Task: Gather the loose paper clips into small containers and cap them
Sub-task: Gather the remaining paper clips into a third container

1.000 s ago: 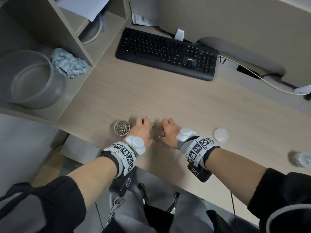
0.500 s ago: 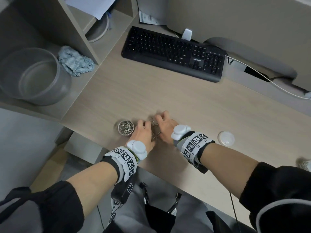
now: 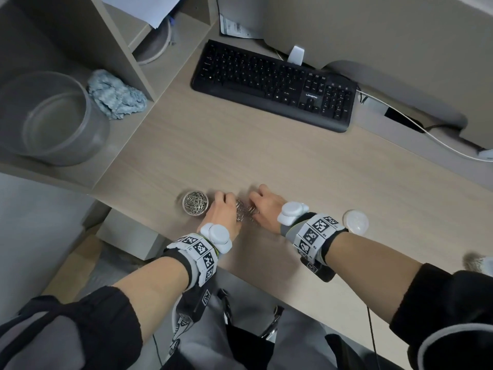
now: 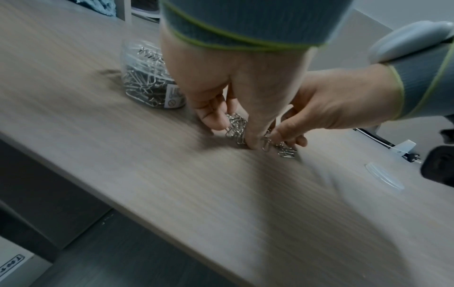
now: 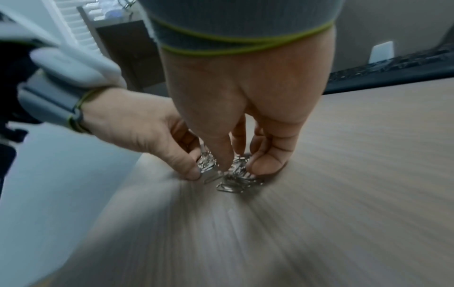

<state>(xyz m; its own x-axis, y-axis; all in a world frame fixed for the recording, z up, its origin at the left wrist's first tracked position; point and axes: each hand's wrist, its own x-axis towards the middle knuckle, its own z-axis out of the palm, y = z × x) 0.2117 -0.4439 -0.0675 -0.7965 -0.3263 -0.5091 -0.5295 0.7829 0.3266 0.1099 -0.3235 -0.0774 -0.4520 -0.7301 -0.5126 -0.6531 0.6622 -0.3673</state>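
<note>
While both hands (image 3: 224,212) pinch them, paper clips (image 4: 237,126) (heaped) point variously.

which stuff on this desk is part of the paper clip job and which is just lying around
Part of the job:
- loose paper clips, between left hand and right hand
- open clear container, partly filled with clips
- white lid, lying right of the hands

Just lying about:
- black keyboard
- blue cloth
- grey tub
- white cable
</note>
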